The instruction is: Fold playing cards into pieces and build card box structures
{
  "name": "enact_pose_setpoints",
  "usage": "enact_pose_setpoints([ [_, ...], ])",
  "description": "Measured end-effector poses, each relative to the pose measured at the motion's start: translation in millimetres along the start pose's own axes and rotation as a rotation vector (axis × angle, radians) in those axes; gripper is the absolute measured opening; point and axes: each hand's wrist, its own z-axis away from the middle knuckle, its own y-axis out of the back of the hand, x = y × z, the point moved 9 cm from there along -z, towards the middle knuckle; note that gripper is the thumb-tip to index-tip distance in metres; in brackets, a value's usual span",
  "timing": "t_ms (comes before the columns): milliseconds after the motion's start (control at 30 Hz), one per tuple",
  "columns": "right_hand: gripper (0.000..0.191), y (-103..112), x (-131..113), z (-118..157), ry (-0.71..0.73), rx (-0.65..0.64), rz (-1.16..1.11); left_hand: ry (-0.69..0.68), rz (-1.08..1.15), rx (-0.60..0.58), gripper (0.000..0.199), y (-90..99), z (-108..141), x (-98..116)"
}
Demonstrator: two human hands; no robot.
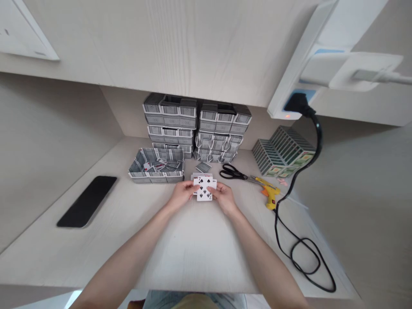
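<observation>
Between my two hands are playing cards [204, 195], with a seven of spades facing me on top. Another card lies crosswise behind it, its ends showing an A at either side. My left hand [183, 193] grips the left edge, thumb on the face. On the right edge my right hand [224, 196] closes the same way, its thumb over the spades. Just beyond the held cards, more cards [202, 175] rest on the table, partly hidden. A small face-down stack [203, 167] lies behind those.
An open box made of cards [157, 178] holds loose cards at left. Stacked card boxes [170, 122] stand at the back. Black scissors [233, 171], a yellow glue gun [271, 195] and its looping cable [291, 257] lie right; a phone [87, 201] lies left.
</observation>
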Motion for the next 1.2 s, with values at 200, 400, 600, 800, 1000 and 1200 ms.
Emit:
enact_pose_setpoints([
  [200, 0.033, 3, -4, 1, 0.021, 0.025, -0.013, -0.019, -0.016, -0.058, 0.036, -1.3, 0, 2],
  [400, 0.033, 8, -7, 1, 0.024, 0.052, -0.038, 0.052, 0.107, -0.120, 0.037, -3.3, 3, -1],
  [600, 0.031, 11, -6, 1, 0.027, 0.058, -0.054, 0.034, 0.051, -0.184, 0.039, -10.4, 5, 3],
  [800, 0.029, 14, -3, 0, 0.067, 0.097, -0.005, 0.054, 0.042, -0.171, 0.045, -15.1, 6, 3],
  [1000, 0.028, 13, -1, 0, 0.070, 0.093, 0.015, 0.051, 0.024, -0.161, 0.042, -16.5, 7, 4],
  [1200, 0.027, 13, 0, 0, 0.070, 0.089, 0.039, 0.034, 0.030, -0.108, 0.038, -15.1, 6, 1],
])
